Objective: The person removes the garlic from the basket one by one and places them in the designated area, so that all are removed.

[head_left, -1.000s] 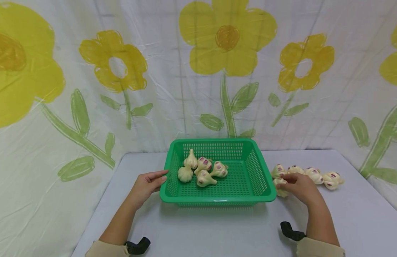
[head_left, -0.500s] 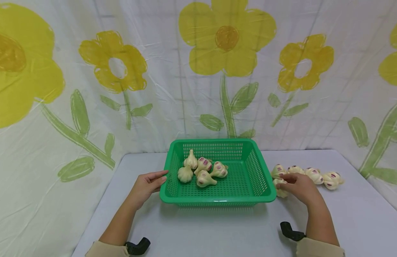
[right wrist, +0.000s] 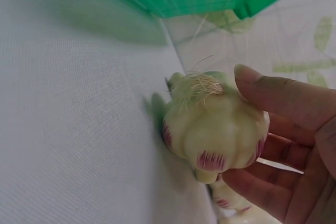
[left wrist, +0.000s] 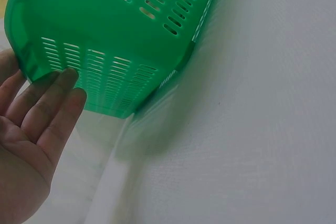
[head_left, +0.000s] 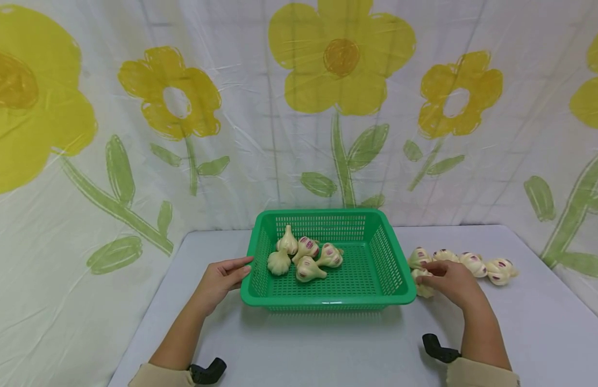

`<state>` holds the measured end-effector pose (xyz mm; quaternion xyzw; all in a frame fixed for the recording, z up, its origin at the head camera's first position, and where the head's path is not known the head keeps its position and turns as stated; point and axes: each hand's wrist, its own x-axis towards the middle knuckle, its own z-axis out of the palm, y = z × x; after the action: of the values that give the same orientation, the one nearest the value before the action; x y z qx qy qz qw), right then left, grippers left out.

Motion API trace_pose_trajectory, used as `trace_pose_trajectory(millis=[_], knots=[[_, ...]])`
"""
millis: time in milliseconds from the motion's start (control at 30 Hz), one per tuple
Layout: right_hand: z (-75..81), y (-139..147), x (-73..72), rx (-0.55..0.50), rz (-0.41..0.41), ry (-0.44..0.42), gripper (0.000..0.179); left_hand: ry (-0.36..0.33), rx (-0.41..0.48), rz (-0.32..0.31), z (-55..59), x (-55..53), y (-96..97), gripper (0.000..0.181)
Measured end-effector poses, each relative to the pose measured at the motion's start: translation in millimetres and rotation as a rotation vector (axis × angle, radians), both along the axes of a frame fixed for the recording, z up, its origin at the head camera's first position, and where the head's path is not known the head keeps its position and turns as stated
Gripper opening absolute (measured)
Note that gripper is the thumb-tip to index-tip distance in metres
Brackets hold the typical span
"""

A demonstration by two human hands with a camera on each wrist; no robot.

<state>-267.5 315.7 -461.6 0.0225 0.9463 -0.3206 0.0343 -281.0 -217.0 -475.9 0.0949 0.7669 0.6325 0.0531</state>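
Note:
A green plastic basket (head_left: 328, 287) stands mid-table in the head view, with several garlic bulbs (head_left: 307, 267) inside, mostly at its left. My left hand (head_left: 225, 279) rests at its left rim, index finger and thumb tips at the edge. Its other fingers (left wrist: 50, 106) lie fairly straight against the basket's outer wall in the left wrist view. Right of the basket, my right hand (head_left: 451, 279) holds a garlic bulb (right wrist: 220, 129) between thumb and fingers. The right wrist view shows the bulb's purple streaks and root hairs facing the camera, close to the tabletop.
More garlic bulbs (head_left: 499, 272) lie in a loose row on the white table (head_left: 323, 349), beyond and right of my right hand. Behind the table hangs a pale curtain (head_left: 246, 161) printed with yellow flowers. Black curved pieces (head_left: 208, 371) sit at both wrists.

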Motion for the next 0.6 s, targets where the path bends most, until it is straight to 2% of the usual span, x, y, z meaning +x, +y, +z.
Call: trace_pose_trajectory(millis=[100, 300, 400, 600], knots=[[2.2, 0.2, -0.5, 0.004, -0.006, -0.011, 0.064, 0.0, -0.001, 0.002, 0.5, 0.6, -0.1, 0.047], [12.7, 0.9, 1.3, 0.04, 0.009, 0.024, 0.068, -0.005, -0.001, 0.01, 0.5, 0.9, 0.0, 0.047], [19.9, -0.5, 3.0, 0.042, -0.009, 0.037, 0.074, -0.007, -0.004, 0.013, 0.5, 1.1, 0.3, 0.047], [32.6, -11.7, 6.4, -0.005, -0.088, 0.162, 0.076, -0.015, -0.009, 0.02, 1.3, 1.6, 1.6, 0.047]])
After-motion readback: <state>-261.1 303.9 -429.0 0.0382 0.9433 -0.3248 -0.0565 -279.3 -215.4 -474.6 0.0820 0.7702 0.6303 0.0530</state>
